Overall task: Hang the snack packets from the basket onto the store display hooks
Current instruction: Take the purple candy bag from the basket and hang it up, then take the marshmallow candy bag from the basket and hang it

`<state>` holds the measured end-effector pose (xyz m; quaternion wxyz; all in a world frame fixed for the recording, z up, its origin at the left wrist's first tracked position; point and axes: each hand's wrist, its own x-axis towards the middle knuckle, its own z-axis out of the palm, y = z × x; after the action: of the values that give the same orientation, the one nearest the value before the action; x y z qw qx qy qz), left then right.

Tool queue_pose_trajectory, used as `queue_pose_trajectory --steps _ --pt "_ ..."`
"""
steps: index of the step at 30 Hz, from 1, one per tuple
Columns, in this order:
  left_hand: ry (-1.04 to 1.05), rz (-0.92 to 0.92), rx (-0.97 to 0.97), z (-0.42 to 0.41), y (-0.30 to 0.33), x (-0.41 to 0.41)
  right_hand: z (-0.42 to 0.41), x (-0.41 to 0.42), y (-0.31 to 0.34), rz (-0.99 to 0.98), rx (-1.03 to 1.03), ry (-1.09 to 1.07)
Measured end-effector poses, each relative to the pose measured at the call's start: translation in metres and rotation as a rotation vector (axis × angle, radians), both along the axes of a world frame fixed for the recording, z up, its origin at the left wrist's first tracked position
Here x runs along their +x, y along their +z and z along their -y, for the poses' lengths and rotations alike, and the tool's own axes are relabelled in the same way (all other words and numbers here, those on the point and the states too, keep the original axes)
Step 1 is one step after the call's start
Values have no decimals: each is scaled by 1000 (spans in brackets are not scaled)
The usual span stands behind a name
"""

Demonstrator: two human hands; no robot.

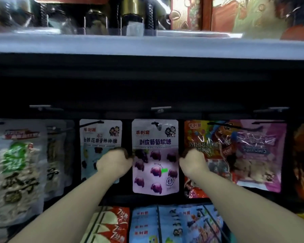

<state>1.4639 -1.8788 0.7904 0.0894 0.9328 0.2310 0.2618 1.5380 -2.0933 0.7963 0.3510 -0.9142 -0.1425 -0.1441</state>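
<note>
A purple-and-white grape gummy packet (pixel 155 155) hangs upright in the middle of the display, its top hole on a dark hook (pixel 156 124). My left hand (pixel 115 163) pinches the packet's left edge at mid height. My right hand (pixel 193 162) pinches its right edge at the same height. Both hands have their fingers curled closed on the packet's sides. The basket is out of view.
Neighbouring hooks carry a white-blue lollipop packet (pixel 100 135) on the left and a red-orange candy packet (pixel 202 141) and a pink packet (pixel 260 155) on the right. Big pale packets (pixel 14 172) hang far left. More packets (pixel 175 223) hang below. A white shelf (pixel 147 44) juts out overhead.
</note>
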Motion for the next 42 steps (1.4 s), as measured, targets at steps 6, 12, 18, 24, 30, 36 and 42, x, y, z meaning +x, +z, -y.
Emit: queue_pose_trajectory --steps 6,12,18,24,30,36,42 --pt "72 -156 493 70 -4 -88 72 -55 -15 271 -565 162" --pt "107 -336 562 153 -26 -161 149 -101 -44 332 -714 260" --pt "71 -339 504 250 -84 -202 226 -142 -99 341 -727 369" --pt "-73 -486 387 324 -182 -218 282 -170 -188 273 -786 463" --pt "-173 -640 245 363 -323 -231 310 -192 -305 159 -860 666" --pt "-196 -837 47 383 -470 -259 332 -208 -461 -105 -1024 785" --pt "-175 -1107 -148 405 -627 -291 373 -230 -615 -281 -1182 813"
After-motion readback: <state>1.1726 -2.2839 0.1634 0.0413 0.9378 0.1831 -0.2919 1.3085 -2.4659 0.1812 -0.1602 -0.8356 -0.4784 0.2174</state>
